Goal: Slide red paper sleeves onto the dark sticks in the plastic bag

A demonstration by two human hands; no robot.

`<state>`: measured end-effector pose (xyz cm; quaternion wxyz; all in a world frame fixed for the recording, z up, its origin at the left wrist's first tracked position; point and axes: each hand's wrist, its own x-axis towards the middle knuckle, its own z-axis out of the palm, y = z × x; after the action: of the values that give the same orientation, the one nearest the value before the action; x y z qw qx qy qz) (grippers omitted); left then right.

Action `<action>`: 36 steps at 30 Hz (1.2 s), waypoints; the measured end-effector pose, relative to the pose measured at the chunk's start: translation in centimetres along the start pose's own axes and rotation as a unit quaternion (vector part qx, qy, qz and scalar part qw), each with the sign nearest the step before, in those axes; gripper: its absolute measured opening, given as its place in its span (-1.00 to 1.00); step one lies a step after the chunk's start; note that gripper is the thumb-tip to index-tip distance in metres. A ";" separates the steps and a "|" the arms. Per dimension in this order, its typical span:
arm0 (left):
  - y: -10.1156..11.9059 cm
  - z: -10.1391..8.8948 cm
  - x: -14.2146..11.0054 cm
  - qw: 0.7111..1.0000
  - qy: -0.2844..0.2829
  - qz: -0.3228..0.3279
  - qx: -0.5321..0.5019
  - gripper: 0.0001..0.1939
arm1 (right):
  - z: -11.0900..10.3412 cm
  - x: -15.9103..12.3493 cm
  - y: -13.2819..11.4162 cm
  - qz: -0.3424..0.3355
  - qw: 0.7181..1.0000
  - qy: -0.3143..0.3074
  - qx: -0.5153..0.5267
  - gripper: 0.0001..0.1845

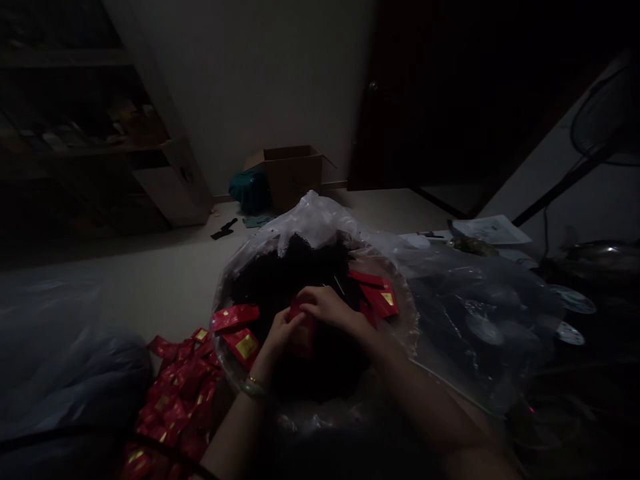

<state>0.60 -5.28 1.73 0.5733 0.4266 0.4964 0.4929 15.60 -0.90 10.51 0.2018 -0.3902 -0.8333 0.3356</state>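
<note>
Between my hands is a small red packet (303, 339) with a gold patch on its front. My left hand (279, 332) pinches its left edge, and my right hand (324, 304) has its fingers closed at the packet's top. Both are over a round container lined with clear plastic (320, 217), filled with a black mass (290, 270) whose kind I cannot make out in the dim light. More red packets (243, 337) lie at the container's left side, and others (380, 297) lie at its right. A thin light-coloured stick (339, 285) shows just beyond my right hand.
On the floor at left is a large heap of red packets (175, 393). A cardboard box (295, 177) stands by the wall beside a teal bag (249, 190). Clear plastic sheeting (480, 320) spreads at right, near a fan (607, 120). Shelves (85, 150) stand at left.
</note>
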 end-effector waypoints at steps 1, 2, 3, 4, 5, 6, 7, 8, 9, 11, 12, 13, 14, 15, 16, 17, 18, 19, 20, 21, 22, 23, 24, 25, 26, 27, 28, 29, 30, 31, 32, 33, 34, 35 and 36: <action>0.0 0.0 0.0 1.000 0.005 -0.015 -0.025 -0.52 | 0.1 0.0 0.3 0.002 1.000 0.020 0.018 -0.72; 0.1 -0.1 0.0 0.998 0.008 -0.027 -0.048 -0.50 | 0.2 0.1 0.5 0.001 0.999 0.032 0.033 -0.68; 0.1 -0.1 0.0 0.997 0.012 -0.038 -0.066 -0.48 | 0.4 0.1 0.7 -0.001 0.998 0.040 0.046 -0.66; 0.1 -0.1 0.0 0.996 0.016 -0.045 -0.077 -0.47 | 0.6 0.2 0.9 -0.002 0.997 0.047 0.057 -0.64; 0.1 -0.1 0.1 0.995 0.020 -0.049 -0.081 -0.46 | 0.8 0.2 1.1 -0.003 0.996 0.055 0.065 -0.61; 0.1 -0.1 0.2 0.995 0.025 -0.047 -0.081 -0.47 | 1.1 0.2 1.3 -0.006 0.995 0.066 0.071 -0.59; 0.1 -0.1 0.3 0.996 0.032 -0.040 -0.078 -0.48 | 1.4 0.2 1.5 -0.010 0.994 0.079 0.076 -0.55; 0.1 -0.1 0.3 0.996 0.042 -0.029 -0.076 -0.49 | 1.7 0.1 1.6 -0.016 0.992 0.093 0.079 -0.51; 0.0 -0.1 0.4 0.996 0.054 -0.016 -0.074 -0.51 | 2.1 0.0 1.8 -0.022 0.990 0.111 0.080 -0.47; -0.1 -0.2 0.6 0.994 0.077 0.011 -0.071 -0.56 | 2.8 -0.3 2.2 -0.026 0.984 0.159 0.073 -0.42; -0.1 -0.2 0.6 0.993 0.088 0.024 -0.068 -0.59 | 3.1 -0.4 2.4 -0.022 0.980 0.187 0.064 -0.42; -0.1 -0.2 0.6 0.993 0.098 0.036 -0.064 -0.61 | 3.4 -0.6 2.6 -0.015 0.975 0.214 0.057 -0.44; -0.1 -0.2 0.5 0.991 0.107 0.049 -0.059 -0.62 | 3.6 -0.7 2.8 -0.007 0.971 0.232 0.054 -0.48; -0.1 -0.2 0.5 0.990 0.116 0.061 -0.054 -0.64 | 3.8 -0.8 3.0 0.001 0.970 0.237 0.058 -0.53; -0.1 -0.1 0.4 0.988 0.124 0.073 -0.050 -0.65 | 3.9 -0.8 3.2 0.008 0.971 0.227 0.070 -0.58; 0.0 -0.1 0.3 0.987 0.130 0.086 -0.044 -0.66 | 4.0 -0.9 3.4 0.013 0.974 0.208 0.087 -0.64; 0.0 -0.1 0.2 0.985 0.134 0.097 -0.038 -0.67 | 4.0 -0.9 3.5 0.016 0.977 0.186 0.104 -0.70; 0.1 -0.1 0.1 0.984 0.136 0.108 -0.031 -0.67 | 3.9 -0.9 3.6 0.017 0.979 0.167 0.119 -0.74; 0.1 -0.1 0.1 0.983 0.136 0.118 -0.022 -0.66 | 3.7 -0.9 3.6 0.016 0.979 0.155 0.129 -0.77; 0.2 -0.1 0.0 0.983 0.132 0.125 -0.013 -0.65 | 3.5 -1.0 3.6 0.014 0.979 0.148 0.137 -0.79; 0.2 -0.2 -0.1 0.984 0.125 0.129 -0.003 -0.64 | 3.3 -1.1 3.5 0.012 0.979 0.144 0.144 -0.80; 0.3 -0.3 -0.1 0.985 0.114 0.131 0.009 -0.64 | 3.0 -1.2 3.4 0.011 0.978 0.141 0.151 -0.81; 0.3 -0.4 -0.2 0.986 0.101 0.132 0.020 -0.64 | 2.8 -1.3 3.2 0.010 0.978 0.137 0.157 -0.81; 0.4 -0.4 -0.3 0.987 0.088 0.133 0.031 -0.65 | 2.7 -1.5 3.1 0.009 0.977 0.136 0.162 -0.82; 0.5 -0.4 -0.4 0.987 0.078 0.134 0.040 -0.66 | 2.6 -1.7 3.1 0.006 0.976 0.138 0.166 -0.81; 0.6 -0.4 -0.4 0.987 0.069 0.137 0.045 -0.67 | 2.6 -1.9 3.0 0.002 0.975 0.143 0.171 -0.78; 0.7 -0.3 -0.5 0.987 0.060 0.143 0.045 -0.68 | 2.7 -2.1 3.1 -0.002 0.972 0.152 0.177 -0.74; 0.8 -0.2 -0.6 0.986 0.051 0.152 0.042 -0.70 | 2.8 -2.3 3.2 -0.006 0.969 0.163 0.184 -0.70; 0.8 -0.1 -0.7 0.985 0.042 0.161 0.038 -0.71 | 3.0 -2.5 3.3 -0.007 0.965 0.179 0.189 -0.67; 0.9 0.0 -0.7 0.984 0.034 0.169 0.036 -0.71 | 3.3 -2.7 3.5 -0.009 0.962 0.194 0.191 -0.67; 0.8 0.1 -0.8 0.983 0.030 0.175 0.035 -0.72 | 3.5 -2.9 3.7 -0.014 0.961 0.205 0.187 -0.70; 0.8 0.2 -0.8 0.983 0.029 0.176 0.036 -0.71 | 3.8 -3.1 3.9 -0.025 0.961 0.211 0.178 -0.75; 0.7 0.2 -0.8 0.984 0.032 0.173 0.038 -0.70 | 4.0 -3.2 4.1 -0.039 0.963 0.210 0.166 -0.82; 0.6 0.2 -0.8 0.985 0.034 0.167 0.040 -0.69 | 4.2 -3.3 4.2 -0.054 0.965 0.206 0.156 -0.89; 0.5 0.2 -0.7 0.986 0.033 0.159 0.043 -0.68 | 4.4 -3.4 4.3 -0.068 0.966 0.199 0.149 -0.92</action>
<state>0.70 -5.94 2.32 0.4518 0.5079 0.4615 0.5700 17.23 -3.28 4.17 0.4416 -0.3573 -0.7414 0.3573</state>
